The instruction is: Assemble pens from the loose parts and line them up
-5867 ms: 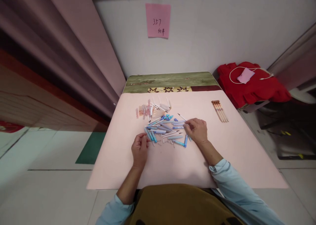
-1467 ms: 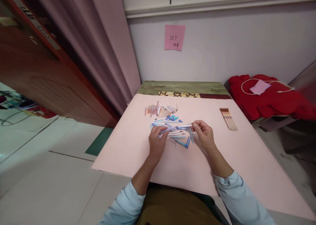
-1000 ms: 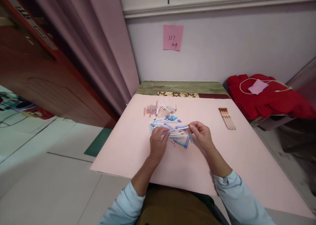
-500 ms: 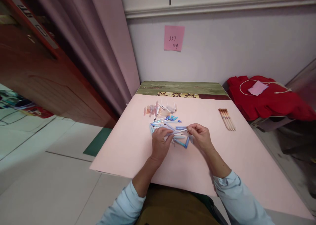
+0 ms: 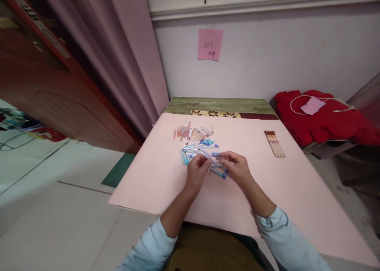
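My left hand is closed, thumb and fingers pinching a pale pen barrel that is mostly hidden by the fingertips. Facing it, my right hand pinches a thin white pen refill at its right end. The two sets of fingertips are close together above a loose pile of blue pen parts. Light-blue barrels lie left of my fingers, and small blue caps lie just beyond them. A blue piece shows below my right fingers.
Pinkish-brown pen barrels and white refills lie farther back on the pink-covered table. Several wooden-toned pens with brown tops lie side by side at the right. Red cloth with a white cable is beyond the table's right edge.
My hands have come closer together, my right hand shifting left and my left hand slightly right. The white length showing between them is shorter. The pens at the right are unmoved.
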Motion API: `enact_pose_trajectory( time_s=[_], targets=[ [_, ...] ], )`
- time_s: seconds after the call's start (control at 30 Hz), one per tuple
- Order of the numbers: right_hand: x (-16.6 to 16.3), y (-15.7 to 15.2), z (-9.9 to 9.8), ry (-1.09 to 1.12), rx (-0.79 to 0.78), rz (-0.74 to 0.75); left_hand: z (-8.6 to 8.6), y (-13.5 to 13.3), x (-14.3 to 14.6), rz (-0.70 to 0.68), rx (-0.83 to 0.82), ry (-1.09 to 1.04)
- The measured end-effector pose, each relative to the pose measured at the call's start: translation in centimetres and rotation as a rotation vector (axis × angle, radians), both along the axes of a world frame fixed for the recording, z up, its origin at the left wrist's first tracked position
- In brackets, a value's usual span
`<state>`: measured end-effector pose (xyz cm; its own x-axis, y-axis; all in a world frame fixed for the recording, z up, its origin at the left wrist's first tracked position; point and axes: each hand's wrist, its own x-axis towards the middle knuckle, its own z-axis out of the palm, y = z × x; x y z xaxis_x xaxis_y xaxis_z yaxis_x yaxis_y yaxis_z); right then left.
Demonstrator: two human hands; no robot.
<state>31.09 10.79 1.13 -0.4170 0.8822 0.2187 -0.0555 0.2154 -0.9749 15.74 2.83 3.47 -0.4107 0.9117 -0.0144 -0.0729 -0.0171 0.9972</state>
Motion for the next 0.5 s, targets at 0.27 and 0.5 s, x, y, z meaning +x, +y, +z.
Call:
enact_pose_trajectory(
  time_s=[0.27,0.5],
  targets=[
    [-0.3,-0.2,0.5,-0.212,0.308,0.067,-0.5,0.1,0.8,0.036,-0.021,-0.063],
    [2.6,2.5,0.2,-0.414,0.336,-0.424,-1.4,1.3,-3.1,0.257,0.052,0.069]
  ],
)
